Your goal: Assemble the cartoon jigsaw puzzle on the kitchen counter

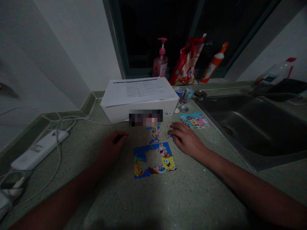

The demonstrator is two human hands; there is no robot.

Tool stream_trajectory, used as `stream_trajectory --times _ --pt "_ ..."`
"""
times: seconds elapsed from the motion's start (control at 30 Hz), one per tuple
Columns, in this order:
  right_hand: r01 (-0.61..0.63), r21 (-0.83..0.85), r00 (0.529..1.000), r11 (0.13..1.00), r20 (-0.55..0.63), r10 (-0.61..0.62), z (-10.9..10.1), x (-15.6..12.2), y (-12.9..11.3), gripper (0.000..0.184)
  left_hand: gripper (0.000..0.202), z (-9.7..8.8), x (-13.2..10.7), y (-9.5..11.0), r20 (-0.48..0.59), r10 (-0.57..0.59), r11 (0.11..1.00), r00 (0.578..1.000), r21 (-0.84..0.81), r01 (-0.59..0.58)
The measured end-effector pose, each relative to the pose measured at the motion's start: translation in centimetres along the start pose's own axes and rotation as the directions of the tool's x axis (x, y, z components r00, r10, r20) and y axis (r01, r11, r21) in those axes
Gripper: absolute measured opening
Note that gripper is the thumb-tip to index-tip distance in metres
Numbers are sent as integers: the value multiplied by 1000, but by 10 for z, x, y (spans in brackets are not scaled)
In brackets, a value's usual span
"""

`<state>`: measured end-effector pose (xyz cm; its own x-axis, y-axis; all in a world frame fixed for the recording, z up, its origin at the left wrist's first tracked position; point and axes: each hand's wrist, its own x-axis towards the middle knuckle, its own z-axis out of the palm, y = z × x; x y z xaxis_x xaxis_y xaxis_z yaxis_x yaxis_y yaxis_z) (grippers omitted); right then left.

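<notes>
1. The puzzle lay on the counter, between the forearms: a flat, nearly square blue ring with a jagged gap in its middle, the counter showing through.
2. A grinning yellow figure filled its right side, a pink one the corner above; more yellow showed at lower left.
3. Loose pieces, blue, yellow and pink, lay heaped just beyond its far edge.
4. The right hand reached its fingers to stray pieces beside the heap; whether it gripped any, I couldn't tell.
5. The left hand was half curled, its grasp unclear.
</notes>
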<state>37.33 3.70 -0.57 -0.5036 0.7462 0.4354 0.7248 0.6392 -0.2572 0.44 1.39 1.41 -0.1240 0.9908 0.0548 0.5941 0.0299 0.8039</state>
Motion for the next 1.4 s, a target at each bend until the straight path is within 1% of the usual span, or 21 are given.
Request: stream_trajectory --times 0.27,0.4,0.47,0.57,0.63,0.77,0.83,0.93,1.1,1.23,1.4 --pt "-24 21 1000 999 6 24 1 -1 1 32 33 1 0 0 -4 -3 999 1000 -51 3" --pt "-47 37 999 998 -4 48 3 -2 0 34 32 1 0 0 6 -4 999 1000 -40 4" --pt "-53 30 999 998 -6 53 3 -2 1 32 32 0 0 1 6 -7 1000 1000 -29 7" --pt "-27 20 1000 999 -14 27 1 -1 1 29 33 -1 0 2 6 -8 1000 1000 -27 8" --pt "-26 18 999 999 -36 27 -2 0 2 32 33 -1 -1 3 8 -7 1000 1000 -30 7" --pt "-72 -32 994 997 -81 70 -9 2 5 48 30 -1 -1 3 5 -1 1000 1000 -20 1" --pt "-82 -49 994 995 -82 78 -11 1 7 50 30 -1 0 2 -3 4 1000 1000 -20 -4" --pt "-90 -54 994 995 -64 86 -13 1 10 48 30 0 1 0 -1 12 1000 1000 -17 -12" --pt "-79 -101 997 992 -3 79 -21 0 14 34 32 0 1 0 -8 1 1000 1000 -25 -1" --pt "-78 -130 995 988 47 85 -27 0 18 32 32 -1 1 2 0 9 1000 1000 -24 -9" --pt "-51 -131 992 990 111 66 -28 -1 17 30 31 -1 0 3 0 11 1000 1000 -17 -11"
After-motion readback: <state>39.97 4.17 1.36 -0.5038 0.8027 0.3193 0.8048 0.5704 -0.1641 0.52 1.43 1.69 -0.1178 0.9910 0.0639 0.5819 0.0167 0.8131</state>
